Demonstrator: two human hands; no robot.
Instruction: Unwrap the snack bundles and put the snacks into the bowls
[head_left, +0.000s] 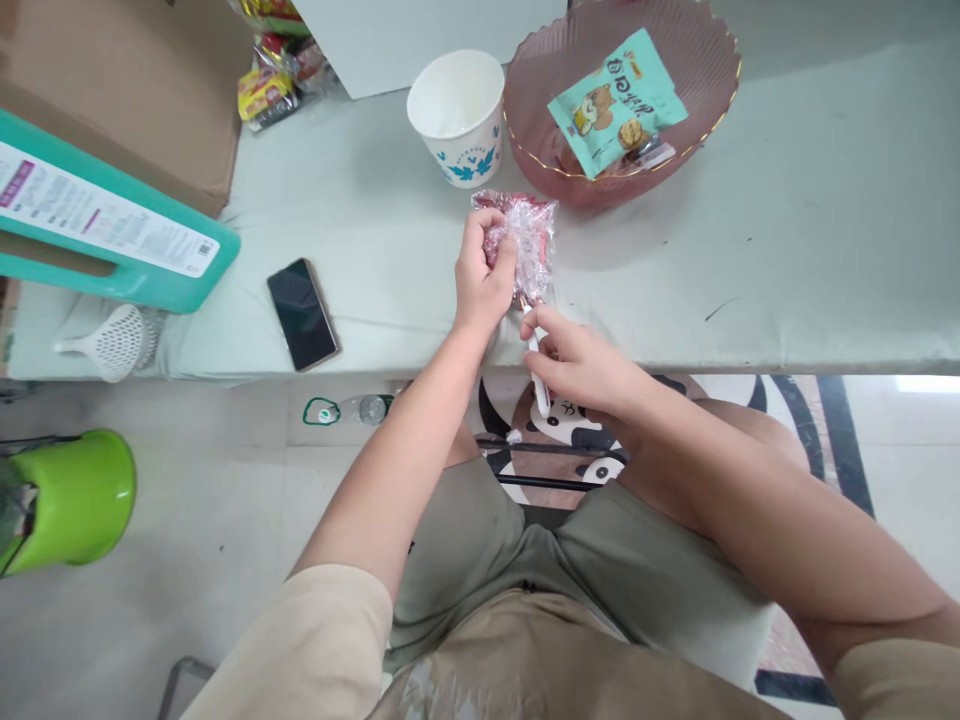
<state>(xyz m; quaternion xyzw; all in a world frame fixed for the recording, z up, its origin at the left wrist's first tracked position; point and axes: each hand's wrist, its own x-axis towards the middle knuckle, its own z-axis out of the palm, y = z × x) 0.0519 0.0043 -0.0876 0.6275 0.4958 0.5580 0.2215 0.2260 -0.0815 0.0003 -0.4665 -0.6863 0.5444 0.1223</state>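
Note:
My left hand (482, 268) is closed around a crinkled clear plastic wrapper with something red inside, the lollipop wrapper (529, 238), held just above the table's front edge. My right hand (577, 358) pinches the white stick (537, 375) that comes out below the wrapper. Both hands meet at the table edge, over my lap.
A white paper cup (459, 112) and a pink bowl (686, 60) holding a teal snack packet (616, 100) stand behind the hands. A black phone (301, 313) lies to the left, near a white strainer (112, 342) and a teal box (105, 230). A green bin (71, 495) is on the floor.

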